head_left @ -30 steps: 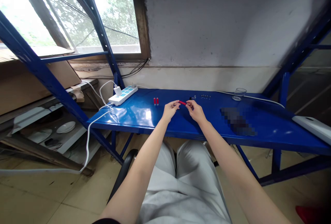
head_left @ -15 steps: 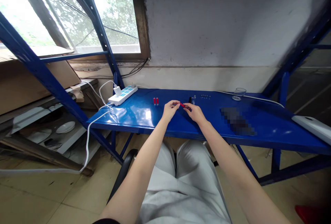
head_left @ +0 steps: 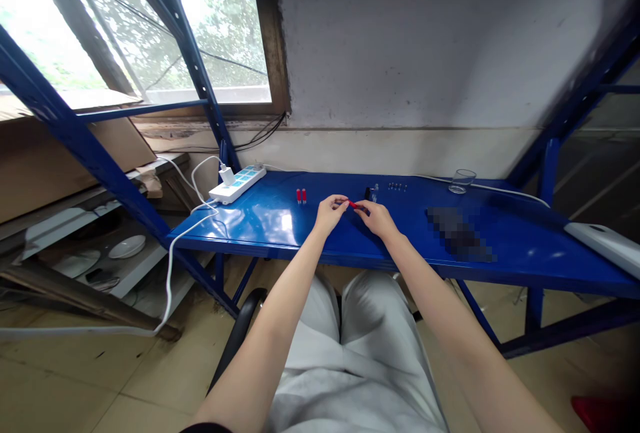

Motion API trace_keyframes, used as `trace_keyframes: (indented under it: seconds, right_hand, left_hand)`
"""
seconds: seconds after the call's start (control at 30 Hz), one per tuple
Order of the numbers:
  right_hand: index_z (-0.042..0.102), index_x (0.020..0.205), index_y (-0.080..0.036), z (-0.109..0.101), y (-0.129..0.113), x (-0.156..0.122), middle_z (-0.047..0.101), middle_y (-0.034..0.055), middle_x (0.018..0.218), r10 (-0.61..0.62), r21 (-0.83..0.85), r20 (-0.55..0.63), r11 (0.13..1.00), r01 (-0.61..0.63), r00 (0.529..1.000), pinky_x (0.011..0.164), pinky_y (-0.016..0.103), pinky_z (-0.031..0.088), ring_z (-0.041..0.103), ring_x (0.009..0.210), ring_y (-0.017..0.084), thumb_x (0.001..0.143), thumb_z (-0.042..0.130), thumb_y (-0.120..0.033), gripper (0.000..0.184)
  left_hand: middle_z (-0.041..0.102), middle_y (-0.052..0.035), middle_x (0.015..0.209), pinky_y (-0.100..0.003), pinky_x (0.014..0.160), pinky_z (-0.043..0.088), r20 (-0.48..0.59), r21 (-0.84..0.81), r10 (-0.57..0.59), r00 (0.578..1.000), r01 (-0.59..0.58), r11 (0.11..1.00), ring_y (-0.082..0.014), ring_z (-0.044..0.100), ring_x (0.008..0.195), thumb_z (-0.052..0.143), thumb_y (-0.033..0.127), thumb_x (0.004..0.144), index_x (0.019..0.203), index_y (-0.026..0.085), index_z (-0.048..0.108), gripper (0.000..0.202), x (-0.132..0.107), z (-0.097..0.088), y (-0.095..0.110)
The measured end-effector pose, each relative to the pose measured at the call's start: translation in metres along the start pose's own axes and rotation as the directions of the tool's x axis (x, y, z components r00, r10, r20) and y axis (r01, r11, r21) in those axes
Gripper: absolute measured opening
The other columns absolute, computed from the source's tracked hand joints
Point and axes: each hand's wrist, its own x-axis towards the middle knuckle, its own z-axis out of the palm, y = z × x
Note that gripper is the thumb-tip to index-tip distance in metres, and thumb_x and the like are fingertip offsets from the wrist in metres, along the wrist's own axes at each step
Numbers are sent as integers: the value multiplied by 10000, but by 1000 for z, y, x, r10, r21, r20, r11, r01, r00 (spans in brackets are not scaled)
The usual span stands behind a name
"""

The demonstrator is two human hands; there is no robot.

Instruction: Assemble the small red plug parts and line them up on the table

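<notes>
Over the blue metal table point(head_left: 280, 220), my left hand point(head_left: 330, 212) and my right hand point(head_left: 376, 218) meet with fingers pinched on a small red piece point(head_left: 353, 204) held between them. Two more small red pieces point(head_left: 301, 195) stand upright on the table just left of my left hand. Behind my right hand lie a small dark part point(head_left: 369, 192) and a row of tiny dark bits point(head_left: 397, 186).
A white power strip point(head_left: 238, 183) with a plugged-in charger and white cable sits at the table's back left. A clear glass dish point(head_left: 462, 181) stands at the back right, a blurred dark patch point(head_left: 457, 234) lies right of my hands, and a white object point(head_left: 603, 241) rests at the far right.
My right hand has moved slightly left and down toward my left hand, and the red piece now sits lower between the fingertips.
</notes>
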Motion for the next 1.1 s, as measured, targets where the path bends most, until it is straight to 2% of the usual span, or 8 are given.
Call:
trace_keyframes:
  seconds: [0.33,0.43,0.5,0.63,0.77,0.87,0.97,1.1]
  right_hand:
    - [644,998,-196,-4,5,-1,681,66,963,-4,-44,-21,999,3,1000,747,329,488,631,866,215,831,491,-237,230]
    - [641,1005,-196,-4,4,-1,680,66,964,3,-40,-21,999,-4,1000,729,329,493,630,858,214,834,482,-244,238]
    - [636,1019,-200,-4,3,-1,679,63,964,9,-30,-22,1000,-9,1000,711,326,496,628,832,207,837,479,-261,248]
    - [592,1106,-208,-3,1,0,670,58,974,36,14,-30,999,-36,999,663,308,507,618,739,173,840,468,-290,306]
    - [560,1147,-215,-2,3,-1,652,62,999,68,14,8,998,-68,998,619,295,511,610,717,160,840,445,-287,336]
    - [569,1123,-210,-3,3,-1,648,66,989,74,3,39,997,-74,996,621,295,513,613,744,167,838,430,-276,324]
    - [580,1102,-205,-4,2,-1,648,68,976,86,-2,61,996,-86,994,626,292,513,613,758,171,836,425,-268,314]
    - [591,1086,-205,-6,-2,-1,651,73,948,99,-1,72,995,-99,992,616,287,509,612,735,169,832,425,-263,309]
  left_hand:
    - [659,-63,844,-250,678,471,74,188,61,995,-74,979,-118,584,706,589,267,753,867,145,634,173,4,2,-1]
    - [663,-56,800,-260,689,466,154,314,65,986,-111,943,-126,584,705,594,232,742,827,142,647,134,11,-2,11]
    - [664,-45,770,-267,697,460,255,394,83,963,-182,901,-132,584,699,609,217,725,801,147,658,114,21,-8,22]
    - [671,-44,823,-291,753,436,402,551,110,909,-336,764,-162,592,773,635,226,710,790,167,684,112,54,-28,46]
    - [663,-55,931,-402,873,353,395,780,16,919,-344,523,-248,534,971,642,247,712,799,200,697,113,82,-50,64]
    - [645,-75,965,-476,910,280,387,876,-90,918,-336,346,-298,458,1056,663,216,680,764,197,699,93,88,-63,66]
    - [632,-82,981,-490,916,258,370,907,-146,917,-323,270,-298,431,1057,660,206,671,753,198,698,92,85,-72,59]
    - [618,-89,979,-492,922,245,313,930,-158,937,-269,250,-298,426,1045,651,182,662,732,195,699,86,82,-78,49]
